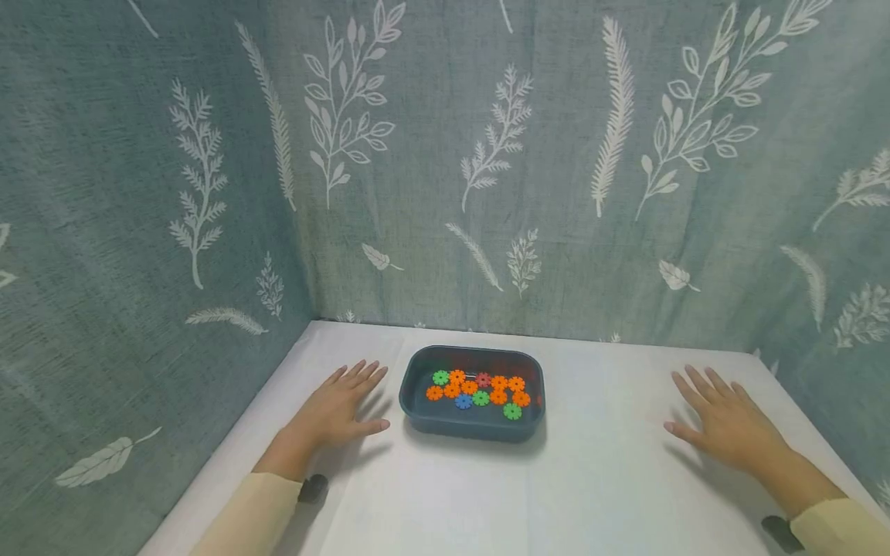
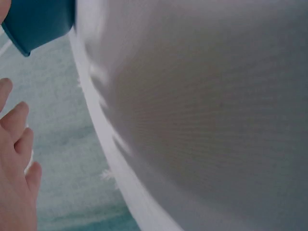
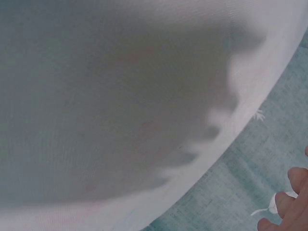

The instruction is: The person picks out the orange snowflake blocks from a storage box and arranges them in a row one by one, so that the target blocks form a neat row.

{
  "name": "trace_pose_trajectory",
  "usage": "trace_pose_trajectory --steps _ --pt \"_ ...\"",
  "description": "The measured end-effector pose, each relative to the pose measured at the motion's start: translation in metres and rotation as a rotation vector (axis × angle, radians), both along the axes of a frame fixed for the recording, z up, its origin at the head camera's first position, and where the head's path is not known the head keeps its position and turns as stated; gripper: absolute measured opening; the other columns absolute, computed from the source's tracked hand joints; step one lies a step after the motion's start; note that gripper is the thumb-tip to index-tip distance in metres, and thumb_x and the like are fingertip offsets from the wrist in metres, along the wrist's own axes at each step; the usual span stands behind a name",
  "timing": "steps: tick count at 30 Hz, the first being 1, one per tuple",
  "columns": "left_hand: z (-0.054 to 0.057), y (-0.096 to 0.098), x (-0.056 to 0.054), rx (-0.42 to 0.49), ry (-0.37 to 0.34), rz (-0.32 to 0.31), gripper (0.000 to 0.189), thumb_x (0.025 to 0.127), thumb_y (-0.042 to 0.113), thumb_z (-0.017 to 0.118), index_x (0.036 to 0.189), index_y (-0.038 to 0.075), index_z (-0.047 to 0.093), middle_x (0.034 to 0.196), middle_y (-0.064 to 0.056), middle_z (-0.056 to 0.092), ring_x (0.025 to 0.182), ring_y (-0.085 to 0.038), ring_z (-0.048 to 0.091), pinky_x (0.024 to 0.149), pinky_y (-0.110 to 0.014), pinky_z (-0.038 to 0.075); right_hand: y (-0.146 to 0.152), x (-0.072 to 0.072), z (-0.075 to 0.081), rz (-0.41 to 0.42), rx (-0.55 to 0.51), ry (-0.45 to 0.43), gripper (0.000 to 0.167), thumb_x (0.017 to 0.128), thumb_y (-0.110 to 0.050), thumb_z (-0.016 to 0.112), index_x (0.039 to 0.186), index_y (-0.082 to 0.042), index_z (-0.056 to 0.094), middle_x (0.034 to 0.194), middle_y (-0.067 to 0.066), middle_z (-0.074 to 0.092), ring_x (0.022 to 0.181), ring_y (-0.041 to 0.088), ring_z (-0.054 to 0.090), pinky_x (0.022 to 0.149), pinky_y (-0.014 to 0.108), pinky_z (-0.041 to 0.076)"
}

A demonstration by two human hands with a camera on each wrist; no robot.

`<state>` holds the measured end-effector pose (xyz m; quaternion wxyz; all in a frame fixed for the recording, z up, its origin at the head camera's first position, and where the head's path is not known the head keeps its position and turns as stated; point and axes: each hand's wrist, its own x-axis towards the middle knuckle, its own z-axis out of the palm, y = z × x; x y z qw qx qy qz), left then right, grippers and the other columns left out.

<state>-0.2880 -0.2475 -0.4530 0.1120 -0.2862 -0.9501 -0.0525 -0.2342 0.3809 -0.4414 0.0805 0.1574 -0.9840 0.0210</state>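
Observation:
A dark blue-grey plastic tray (image 1: pixel 473 428) stands on the white table in the head view. In it lie several small notched plastic discs, among them an orange disc (image 1: pixel 434 393), a green disc (image 1: pixel 512 411), a blue disc (image 1: pixel 463 401) and a red disc (image 1: pixel 483 379). My left hand (image 1: pixel 339 409) is just left of the tray, palm down with fingers spread, apart from it. Well to the tray's right, my right hand (image 1: pixel 730 421) is likewise spread palm down and holds nothing. Both wrist views show only fingertips, with the tray's corner (image 2: pixel 41 24) in the left one.
The white table (image 1: pixel 598 494) extends around the tray and under both hands. Grey-green curtains with white leaf prints (image 1: pixel 445 255) hang along its back edge and at both sides. Dark wrist-worn objects sit under each sleeve, one at the left wrist (image 1: pixel 314 489).

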Motion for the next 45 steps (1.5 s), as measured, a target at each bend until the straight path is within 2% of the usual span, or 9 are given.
trace_pose_trajectory --steps 8,14,17,19,23,28,36,41,45 --pt "-0.006 0.0 0.006 0.019 0.001 0.001 0.091 0.085 0.075 0.048 0.153 0.017 0.032 0.155 -0.007 0.033 0.144 -0.03 0.024 0.114 -0.053 0.019 -0.002 0.008 -0.003 -0.013 -0.021 -0.009 0.087 0.094 -0.059 0.051 0.15 0.003 0.028 0.153 0.03 0.023 0.138 0.053 0.017 0.107 0.069 0.005" --pt "-0.009 0.004 0.006 0.012 0.007 0.014 0.091 0.085 0.076 0.047 0.153 0.018 0.031 0.156 -0.006 0.032 0.144 -0.029 0.023 0.114 -0.053 0.019 -0.004 0.008 -0.007 -0.014 -0.034 -0.013 0.087 0.095 -0.059 0.05 0.152 0.001 0.023 0.153 0.029 0.022 0.138 0.053 0.016 0.109 0.067 -0.001" --pt "-0.007 0.007 0.005 0.033 -0.007 0.031 0.089 0.087 0.073 0.048 0.154 0.017 0.03 0.156 -0.006 0.032 0.144 -0.029 0.023 0.114 -0.053 0.019 -0.006 0.005 -0.007 -0.015 -0.04 -0.005 0.087 0.095 -0.059 0.05 0.152 0.001 0.023 0.153 0.029 0.023 0.138 0.053 0.016 0.109 0.067 0.001" --pt "-0.005 0.01 0.004 0.094 -0.054 0.053 0.087 0.087 0.069 0.052 0.154 0.017 0.03 0.155 -0.009 0.033 0.144 -0.031 0.024 0.113 -0.055 0.02 -0.01 0.002 -0.005 -0.016 -0.048 -0.011 0.088 0.094 -0.06 0.049 0.152 0.001 0.023 0.152 0.03 0.024 0.138 0.053 0.017 0.108 0.068 0.004" --pt "-0.007 0.017 0.0 0.317 -0.248 0.125 0.079 0.089 0.061 0.058 0.153 0.021 0.033 0.154 -0.013 0.034 0.141 -0.036 0.028 0.11 -0.06 0.023 -0.018 -0.004 -0.001 -0.027 -0.054 -0.041 0.091 0.094 -0.062 0.047 0.151 0.003 0.023 0.152 0.031 0.024 0.137 0.054 0.017 0.106 0.07 0.008" --pt "-0.014 0.025 -0.007 0.532 -0.441 0.162 0.075 0.09 0.059 0.059 0.152 0.026 0.035 0.151 -0.006 0.04 0.14 -0.03 0.032 0.111 -0.057 0.024 -0.028 -0.011 0.003 -0.028 -0.049 -0.03 0.09 0.094 -0.063 0.047 0.15 0.005 0.024 0.151 0.032 0.026 0.137 0.054 0.019 0.106 0.07 0.011" --pt "-0.025 0.036 -0.007 0.706 -0.519 0.19 0.072 0.091 0.051 0.062 0.152 0.024 0.035 0.144 -0.01 0.049 0.133 -0.032 0.044 0.109 -0.061 0.025 -0.048 -0.017 0.003 0.004 -0.097 -0.043 0.088 0.094 -0.06 0.05 0.148 0.006 0.029 0.149 0.032 0.03 0.135 0.054 0.022 0.106 0.069 0.014" --pt "-0.028 0.042 -0.001 0.767 -0.515 0.205 0.07 0.093 0.044 0.064 0.153 0.027 0.033 0.143 -0.011 0.05 0.133 -0.032 0.043 0.109 -0.06 0.026 -0.063 -0.017 0.005 0.017 -0.122 -0.033 0.086 0.095 -0.06 0.049 0.149 0.004 0.03 0.149 0.031 0.031 0.136 0.053 0.022 0.106 0.068 0.015" --pt "-0.027 0.048 0.001 0.846 -0.495 0.178 0.065 0.096 0.038 0.06 0.153 0.025 0.031 0.145 -0.013 0.048 0.133 -0.033 0.043 0.109 -0.06 0.025 -0.078 -0.018 0.009 0.048 -0.147 -0.033 0.083 0.095 -0.058 0.049 0.149 0.002 0.032 0.15 0.028 0.032 0.137 0.052 0.022 0.108 0.066 0.015"
